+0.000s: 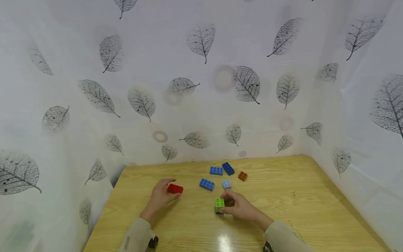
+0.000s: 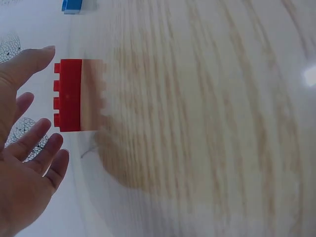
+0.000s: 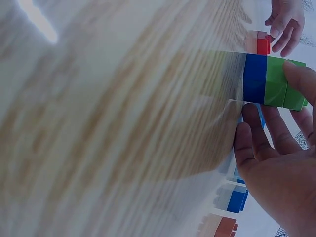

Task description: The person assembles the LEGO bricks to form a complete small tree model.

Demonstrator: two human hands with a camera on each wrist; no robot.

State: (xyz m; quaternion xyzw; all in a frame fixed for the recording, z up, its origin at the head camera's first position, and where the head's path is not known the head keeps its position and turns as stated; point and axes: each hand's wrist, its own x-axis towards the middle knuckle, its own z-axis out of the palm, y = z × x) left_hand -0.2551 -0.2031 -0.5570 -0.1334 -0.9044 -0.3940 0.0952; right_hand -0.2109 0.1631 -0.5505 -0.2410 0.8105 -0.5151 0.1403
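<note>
My left hand (image 1: 160,196) is beside a red building brick (image 1: 175,189), thumb and fingers spread around it. In the left wrist view the brick (image 2: 70,95) sits on the wood with its row of studs toward my palm, and gaps show between it and my fingers. With thumb and fingers my right hand (image 1: 240,207) holds a small upright stack, bright green brick (image 1: 219,202) above and dark blue brick (image 3: 255,78) below. The right wrist view shows my thumb against the green part and the blue end close to the tabletop.
Beyond my hands lie a blue brick (image 1: 207,184), a light blue brick (image 1: 226,184), another blue brick (image 1: 216,170), a dark blue brick (image 1: 228,168) and an orange-brown brick (image 1: 242,176). A leaf-patterned curtain (image 1: 195,115) hangs behind the wooden table (image 1: 283,196).
</note>
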